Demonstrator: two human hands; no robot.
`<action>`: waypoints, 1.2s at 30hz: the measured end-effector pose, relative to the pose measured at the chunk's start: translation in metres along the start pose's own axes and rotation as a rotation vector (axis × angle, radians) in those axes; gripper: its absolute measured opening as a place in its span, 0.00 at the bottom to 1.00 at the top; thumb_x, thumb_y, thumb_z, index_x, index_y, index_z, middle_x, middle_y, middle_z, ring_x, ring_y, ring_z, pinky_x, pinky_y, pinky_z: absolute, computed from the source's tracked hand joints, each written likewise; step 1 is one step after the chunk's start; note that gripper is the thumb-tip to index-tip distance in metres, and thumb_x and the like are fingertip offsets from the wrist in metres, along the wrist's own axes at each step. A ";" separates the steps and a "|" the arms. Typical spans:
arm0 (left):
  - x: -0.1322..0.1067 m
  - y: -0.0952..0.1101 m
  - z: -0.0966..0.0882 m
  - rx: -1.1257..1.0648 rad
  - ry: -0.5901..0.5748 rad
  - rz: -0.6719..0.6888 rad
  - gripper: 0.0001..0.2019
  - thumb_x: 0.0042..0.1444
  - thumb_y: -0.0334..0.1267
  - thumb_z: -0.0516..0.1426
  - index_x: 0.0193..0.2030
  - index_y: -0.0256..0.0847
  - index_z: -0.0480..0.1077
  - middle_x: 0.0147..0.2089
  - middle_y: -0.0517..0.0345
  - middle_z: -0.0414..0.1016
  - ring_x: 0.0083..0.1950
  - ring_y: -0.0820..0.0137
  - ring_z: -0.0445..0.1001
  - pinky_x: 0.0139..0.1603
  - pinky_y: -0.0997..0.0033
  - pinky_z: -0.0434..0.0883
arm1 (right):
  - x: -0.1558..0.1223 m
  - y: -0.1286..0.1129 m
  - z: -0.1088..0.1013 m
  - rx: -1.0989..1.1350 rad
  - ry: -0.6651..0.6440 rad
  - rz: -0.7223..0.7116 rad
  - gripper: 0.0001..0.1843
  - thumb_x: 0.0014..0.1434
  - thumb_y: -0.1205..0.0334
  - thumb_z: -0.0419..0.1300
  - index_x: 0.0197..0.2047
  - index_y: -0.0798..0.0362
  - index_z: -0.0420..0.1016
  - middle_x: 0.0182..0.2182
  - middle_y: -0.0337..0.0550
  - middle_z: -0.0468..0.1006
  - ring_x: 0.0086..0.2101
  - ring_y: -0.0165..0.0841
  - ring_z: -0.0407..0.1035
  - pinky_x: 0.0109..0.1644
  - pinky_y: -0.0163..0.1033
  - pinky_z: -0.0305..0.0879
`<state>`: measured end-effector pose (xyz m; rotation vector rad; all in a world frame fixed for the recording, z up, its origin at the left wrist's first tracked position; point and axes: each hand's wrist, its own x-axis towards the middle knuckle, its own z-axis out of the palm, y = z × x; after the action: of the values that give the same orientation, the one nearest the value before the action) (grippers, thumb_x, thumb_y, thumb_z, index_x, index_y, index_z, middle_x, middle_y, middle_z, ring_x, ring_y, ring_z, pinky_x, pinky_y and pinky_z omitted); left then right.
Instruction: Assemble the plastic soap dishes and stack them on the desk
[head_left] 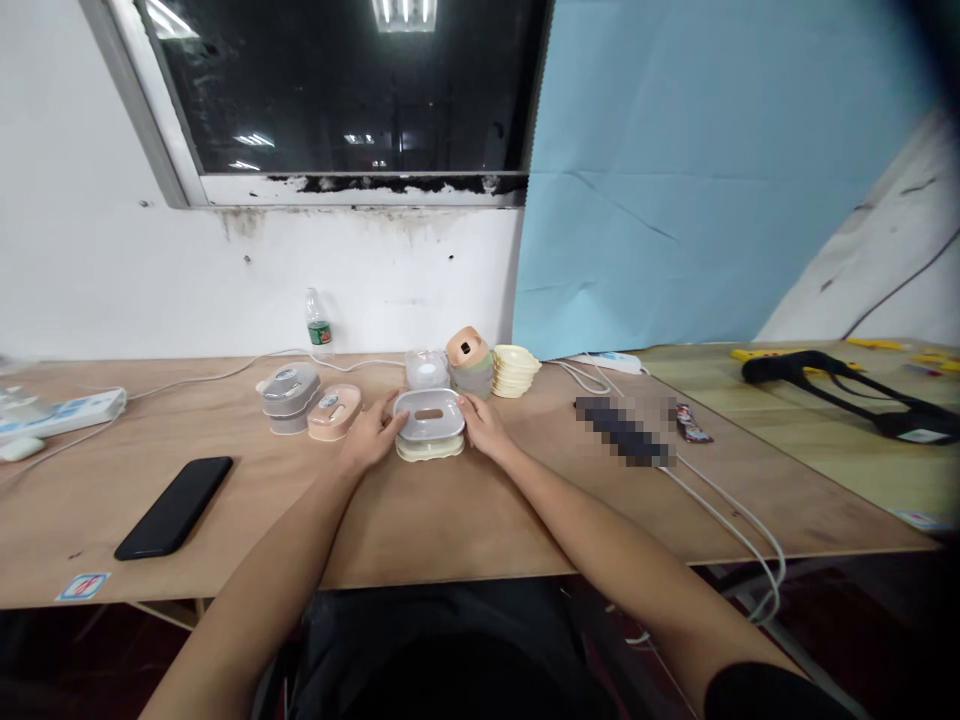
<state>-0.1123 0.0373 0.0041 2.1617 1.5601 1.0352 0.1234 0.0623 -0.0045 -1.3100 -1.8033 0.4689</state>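
Between my two hands is a light grey plastic dish (pixel 429 428), rounded and oblong, with a slot in its middle. It is directly over a cream dish (pixel 430 449) with a wavy edge; whether it rests on that one I cannot tell. My left hand (pixel 373 430) grips the grey dish's left rim, thumb on top. At the right rim, the fingers of my right hand (pixel 481 425) are closed on the same dish. Just left stand an assembled peach box (pixel 335 412) and stacked grey boxes (pixel 289 397). Clear parts (pixel 426 369), peach parts (pixel 468 346) and stacked cream dishes (pixel 515 371) sit behind.
A black phone (pixel 175 508) lies at the front left, a power strip (pixel 67 414) at the far left. A bottle (pixel 318 322) stands by the wall. To the right are a blurred dark object (pixel 621 432), a wrapper (pixel 693 424), white cables (pixel 720 495) and a black frame-like object (pixel 847 395).
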 end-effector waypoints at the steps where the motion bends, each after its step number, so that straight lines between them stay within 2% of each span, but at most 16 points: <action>1: 0.000 -0.001 0.001 0.023 -0.034 0.009 0.29 0.60 0.56 0.47 0.63 0.42 0.59 0.30 0.58 0.75 0.34 0.64 0.74 0.37 0.67 0.68 | 0.001 0.002 0.000 -0.036 -0.006 -0.006 0.25 0.66 0.47 0.41 0.44 0.52 0.74 0.25 0.42 0.77 0.27 0.34 0.71 0.33 0.35 0.64; 5: 0.002 -0.004 0.004 0.121 -0.168 0.011 0.26 0.59 0.56 0.48 0.56 0.41 0.66 0.39 0.52 0.78 0.40 0.62 0.76 0.39 0.68 0.68 | 0.002 0.010 0.002 -0.163 -0.184 0.014 0.25 0.67 0.51 0.41 0.36 0.53 0.76 0.24 0.43 0.77 0.27 0.34 0.71 0.33 0.35 0.61; 8: 0.003 -0.005 0.005 0.213 -0.238 -0.011 0.24 0.59 0.54 0.48 0.52 0.40 0.69 0.46 0.49 0.77 0.44 0.60 0.75 0.42 0.68 0.68 | 0.003 0.012 0.005 -0.279 -0.252 -0.010 0.22 0.65 0.54 0.45 0.32 0.54 0.76 0.30 0.46 0.79 0.32 0.35 0.72 0.34 0.35 0.61; 10: 0.003 -0.004 0.004 0.245 -0.246 -0.021 0.23 0.59 0.53 0.47 0.51 0.41 0.69 0.47 0.48 0.77 0.46 0.60 0.75 0.43 0.68 0.68 | 0.005 0.010 0.005 -0.315 -0.214 -0.021 0.19 0.64 0.54 0.48 0.35 0.53 0.77 0.34 0.47 0.80 0.34 0.37 0.72 0.36 0.36 0.61; 14: 0.003 -0.004 0.005 0.282 -0.249 -0.050 0.22 0.60 0.54 0.46 0.49 0.43 0.71 0.47 0.48 0.77 0.46 0.59 0.75 0.42 0.67 0.68 | 0.011 0.009 0.002 -0.347 -0.056 -0.035 0.16 0.60 0.53 0.55 0.45 0.51 0.76 0.37 0.46 0.80 0.37 0.38 0.72 0.38 0.37 0.61; 19: 0.004 -0.004 0.007 0.317 -0.254 -0.039 0.23 0.60 0.55 0.44 0.44 0.44 0.73 0.44 0.48 0.78 0.44 0.59 0.76 0.41 0.66 0.68 | 0.015 0.012 0.005 -0.302 -0.185 -0.056 0.14 0.63 0.59 0.51 0.35 0.53 0.77 0.35 0.44 0.80 0.35 0.34 0.71 0.35 0.33 0.60; 23: 0.003 -0.004 0.008 0.341 -0.262 -0.046 0.23 0.60 0.54 0.44 0.44 0.43 0.73 0.44 0.48 0.78 0.44 0.59 0.76 0.40 0.67 0.68 | 0.015 0.011 0.007 -0.295 -0.210 -0.085 0.14 0.63 0.59 0.51 0.35 0.55 0.76 0.35 0.44 0.80 0.35 0.33 0.71 0.36 0.33 0.60; 26: 0.003 -0.005 0.009 0.329 -0.264 -0.040 0.22 0.60 0.53 0.44 0.48 0.43 0.72 0.46 0.48 0.77 0.46 0.57 0.75 0.43 0.64 0.69 | 0.015 0.011 0.008 -0.284 -0.215 -0.075 0.13 0.63 0.60 0.51 0.35 0.55 0.75 0.35 0.44 0.80 0.35 0.33 0.71 0.37 0.33 0.61; 30: 0.003 -0.007 0.011 0.315 -0.238 -0.022 0.23 0.60 0.49 0.45 0.56 0.42 0.67 0.52 0.47 0.75 0.51 0.56 0.73 0.48 0.61 0.68 | 0.012 0.015 0.008 -0.249 -0.173 -0.047 0.14 0.63 0.58 0.51 0.38 0.54 0.76 0.36 0.44 0.79 0.36 0.34 0.71 0.36 0.34 0.61; 33: 0.003 -0.008 0.010 0.292 -0.253 0.011 0.20 0.60 0.47 0.46 0.54 0.44 0.68 0.51 0.50 0.76 0.50 0.59 0.74 0.48 0.65 0.68 | 0.010 0.016 0.006 -0.265 -0.080 -0.022 0.16 0.61 0.54 0.53 0.46 0.53 0.74 0.33 0.43 0.79 0.34 0.35 0.71 0.36 0.35 0.61; 36: 0.003 -0.009 0.008 0.253 -0.271 0.034 0.18 0.60 0.46 0.47 0.52 0.45 0.70 0.49 0.53 0.77 0.48 0.61 0.75 0.47 0.67 0.68 | 0.019 0.008 0.002 -0.312 0.007 -0.072 0.19 0.62 0.52 0.51 0.52 0.51 0.71 0.29 0.41 0.78 0.32 0.35 0.71 0.37 0.36 0.62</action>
<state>-0.1129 0.0453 -0.0055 2.3819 1.5991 0.5456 0.1245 0.0831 -0.0041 -1.4449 -1.9664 0.1457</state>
